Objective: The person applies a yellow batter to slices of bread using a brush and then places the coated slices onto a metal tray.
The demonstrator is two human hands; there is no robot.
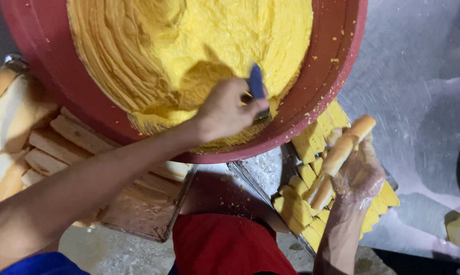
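Head view, looking down. Large red basin (337,76) at far centre, tilted toward the viewer and filled with yellow spread (189,46) scored in curved ridges.

Left hand (225,112) reaches from the near left up into the basin's near rim. Fingers clenched around a blue-handled knife (256,84); handle sticks up past the knuckles, blade mostly hidden under the hand, low against the spread.

Right hand (360,175), in a thin clear glove, at near right, palm up. Fingers curled loosely around a long bread stick (342,153), which lies slantwise across the palm, its far end poking beyond the fingertips toward the basin rim. Bread and knife are apart, the basin rim between them.

Below the right hand: metal tray (260,170) holding yellow-coated bread pieces (301,203). Left side: second tray (148,224) with plain pale bread sticks (46,147), partly under the basin. Red cloth (225,244) at near centre
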